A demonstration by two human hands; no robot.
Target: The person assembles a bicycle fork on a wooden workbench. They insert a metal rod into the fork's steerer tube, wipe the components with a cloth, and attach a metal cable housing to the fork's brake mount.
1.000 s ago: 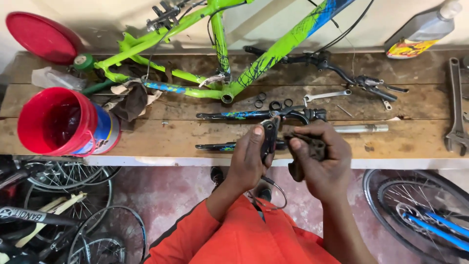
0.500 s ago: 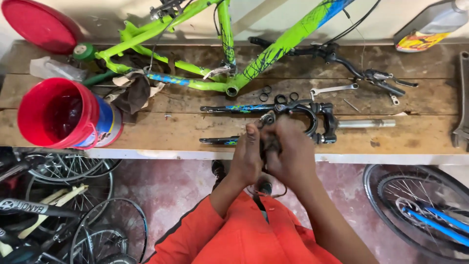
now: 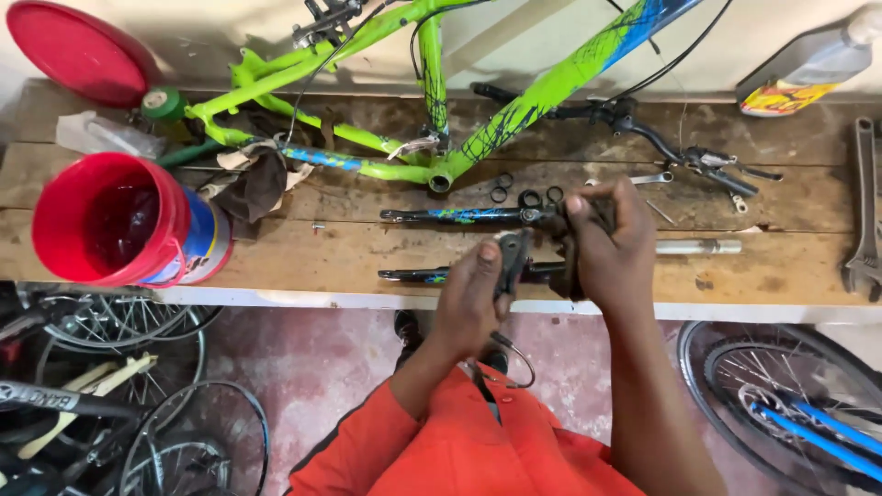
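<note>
Rough wooden planks make up the workbench [image 3: 276, 253], which runs the full width of the view against a pale wall, its near edge painted white and dropping to a reddish concrete floor. A green bicycle frame [image 3: 432, 92] lies flat along the far half, leaving only the near planks free for small parts. Two fork legs [image 3: 459, 216] lie there parallel to the edge, probably so they cannot roll off, with a few black rings [image 3: 528, 197] and a plain metal tube [image 3: 698, 246] just beyond.

The left hand [image 3: 469, 308] is closed on a small dark brake part [image 3: 511, 262], thumb and fingers pinching it upright over the near edge, and a short cable [image 3: 514, 354] loops down from it toward the orange shirt. The right hand [image 3: 611, 243] is clenched around another dark piece, mostly hidden under the fingers, held just beside the first. Both hands hang just above the bench, where anything dropped would likely land on wood.

At the near left a red bucket [image 3: 110, 216] stands close to the edge, with a red lid [image 3: 78, 50] propped far behind it. A big wrench [image 3: 864, 202] lies at the far right. Open room is tight: wheels [image 3: 781, 395] crowd the floor on both sides, leaving only the strip where the person stands.
</note>
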